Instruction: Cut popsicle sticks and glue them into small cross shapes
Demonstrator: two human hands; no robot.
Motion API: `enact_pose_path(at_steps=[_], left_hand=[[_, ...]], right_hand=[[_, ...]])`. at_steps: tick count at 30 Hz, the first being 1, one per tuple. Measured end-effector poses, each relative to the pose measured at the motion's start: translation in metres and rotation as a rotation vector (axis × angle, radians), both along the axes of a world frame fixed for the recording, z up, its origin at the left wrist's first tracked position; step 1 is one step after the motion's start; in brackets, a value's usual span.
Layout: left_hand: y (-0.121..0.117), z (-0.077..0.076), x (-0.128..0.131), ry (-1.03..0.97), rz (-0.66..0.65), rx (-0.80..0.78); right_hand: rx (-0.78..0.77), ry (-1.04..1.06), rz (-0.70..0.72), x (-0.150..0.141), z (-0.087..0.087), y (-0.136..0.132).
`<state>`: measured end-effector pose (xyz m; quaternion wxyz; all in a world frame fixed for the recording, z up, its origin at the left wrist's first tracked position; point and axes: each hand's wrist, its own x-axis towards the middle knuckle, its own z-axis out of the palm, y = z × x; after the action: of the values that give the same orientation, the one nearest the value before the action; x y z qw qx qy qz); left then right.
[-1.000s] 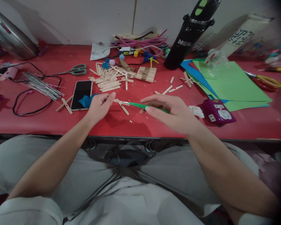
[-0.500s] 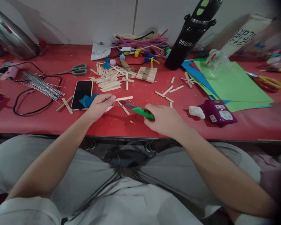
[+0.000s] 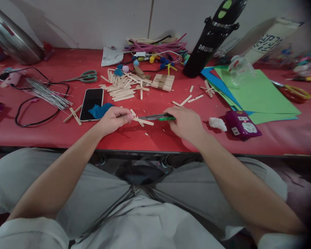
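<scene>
My left hand (image 3: 117, 119) pinches one end of a wooden popsicle stick (image 3: 146, 122), which points right above the red table. In my right hand (image 3: 184, 120) is a green utility knife (image 3: 167, 118), with my fingers wrapped round its handle. Its blade (image 3: 148, 117) reaches left along the upper side of the stick, near my left fingertips; whether it touches the wood I cannot tell. Another popsicle stick (image 3: 133, 112) lies on the table behind the held one, partly covered by it. Blue cloth (image 3: 100, 111) and a phone (image 3: 89, 103) lie beside my left hand.
A heap of popsicle sticks (image 3: 120, 90) lies beyond my hands, with scissors (image 3: 83, 76) to its left. A purple power adapter (image 3: 243, 125) and white crumpled tissue (image 3: 217, 123) sit at right. Green paper (image 3: 269, 91) and a black bottle (image 3: 203, 48) stand farther back.
The held popsicle stick has tilted downward at its right end. My right hand has moved slightly right and up, and the knife now lies nearly level beside the stick.
</scene>
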<state>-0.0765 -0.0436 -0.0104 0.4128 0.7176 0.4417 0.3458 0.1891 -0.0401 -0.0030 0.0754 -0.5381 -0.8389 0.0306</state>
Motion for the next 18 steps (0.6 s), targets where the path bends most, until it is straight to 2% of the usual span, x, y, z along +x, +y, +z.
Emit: enact_pose_path(at_steps=[6, 9, 18], left_hand=[[0.002, 0.001, -0.003, 0.001, -0.083, -0.035], [0.003, 0.0, -0.006, -0.026, -0.135, -0.065], [0.004, -0.004, -0.015, -0.119, -0.295, -0.186]], right_hand=[[-0.002, -0.026, 0.067, 0.001, -0.005, 0.006], [0.032, 0.004, 0.121, 0.001, -0.008, 0.01], [0.001, 0.079, 0.282, 0.0, -0.012, 0.019]])
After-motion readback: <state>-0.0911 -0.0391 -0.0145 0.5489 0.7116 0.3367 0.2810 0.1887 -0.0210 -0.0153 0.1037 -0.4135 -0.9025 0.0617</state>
